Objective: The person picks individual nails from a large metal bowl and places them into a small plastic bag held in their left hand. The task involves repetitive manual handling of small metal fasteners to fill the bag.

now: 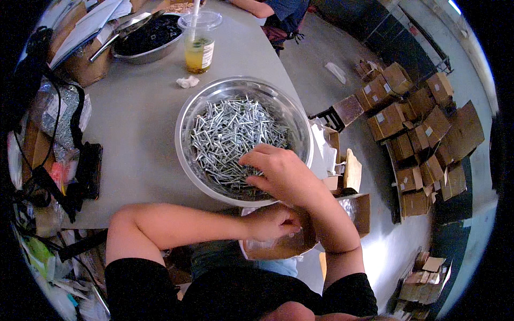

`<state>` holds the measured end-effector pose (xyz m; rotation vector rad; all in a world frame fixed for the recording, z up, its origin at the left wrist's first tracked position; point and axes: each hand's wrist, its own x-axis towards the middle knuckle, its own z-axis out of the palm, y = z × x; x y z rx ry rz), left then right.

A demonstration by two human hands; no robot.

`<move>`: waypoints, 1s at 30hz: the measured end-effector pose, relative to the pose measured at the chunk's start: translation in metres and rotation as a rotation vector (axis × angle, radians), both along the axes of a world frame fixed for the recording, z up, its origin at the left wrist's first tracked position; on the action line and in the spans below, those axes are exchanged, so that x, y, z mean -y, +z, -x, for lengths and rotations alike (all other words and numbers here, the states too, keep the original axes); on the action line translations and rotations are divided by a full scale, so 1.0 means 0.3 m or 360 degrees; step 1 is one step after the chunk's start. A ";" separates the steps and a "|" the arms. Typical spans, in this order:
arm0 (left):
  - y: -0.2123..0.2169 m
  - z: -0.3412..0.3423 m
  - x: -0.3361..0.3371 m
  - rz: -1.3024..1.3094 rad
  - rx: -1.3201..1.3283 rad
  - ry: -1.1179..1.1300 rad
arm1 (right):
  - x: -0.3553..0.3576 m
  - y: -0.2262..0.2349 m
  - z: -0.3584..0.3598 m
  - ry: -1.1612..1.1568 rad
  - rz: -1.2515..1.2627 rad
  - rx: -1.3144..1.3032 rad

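Note:
A large metal bowl (pixel 184 152) near the table's right edge holds a heap of silvery screws (pixel 227 134). My right hand (pixel 281 170) reaches over the bowl's near right side, its fingertips bent down at the screws. A gap shows between the thumb and the other fingers, and nothing is visibly gripped there. Below the bowl's rim, my left hand (pixel 272 222) is closed, with curled fingers, above an open cardboard box (pixel 284 247) at my lap. Something small and pale shows by its fingertips, too unclear to name. My right forearm crosses beside the left hand.
On the grey table (pixel 134 123) stand a lidded drink cup (pixel 199 51), a crumpled tissue (pixel 187 82) and an oval basin of dark pieces (pixel 150 40). A phone-like black device (pixel 92 171) lies left. Cardboard boxes (pixel 386 120) are stacked right. Another person's arm (pixel 254 7) rests at the far end.

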<state>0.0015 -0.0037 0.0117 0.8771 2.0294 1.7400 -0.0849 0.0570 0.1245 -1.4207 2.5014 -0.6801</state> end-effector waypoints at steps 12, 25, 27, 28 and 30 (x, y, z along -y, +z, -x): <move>-0.088 0.004 -0.043 -0.0285 0.0090 0.0092 | 0.012 -0.026 0.021 -0.0015 -0.0087 0.0035; 0.000 0.011 -0.002 -0.0283 0.0442 -0.0008 | -0.381 -0.032 -0.171 -0.0729 0.0807 0.0243; -0.027 0.015 -0.006 -0.0293 0.0154 0.0062 | -0.434 -0.080 -0.209 -0.0797 0.0927 0.0448; -0.034 0.017 -0.009 -0.0301 0.0011 0.0091 | -0.455 -0.095 -0.233 -0.0836 0.0985 0.0549; -0.041 0.012 -0.011 -0.0357 0.0057 0.0069 | -0.472 -0.119 -0.275 -0.0899 0.1147 0.0810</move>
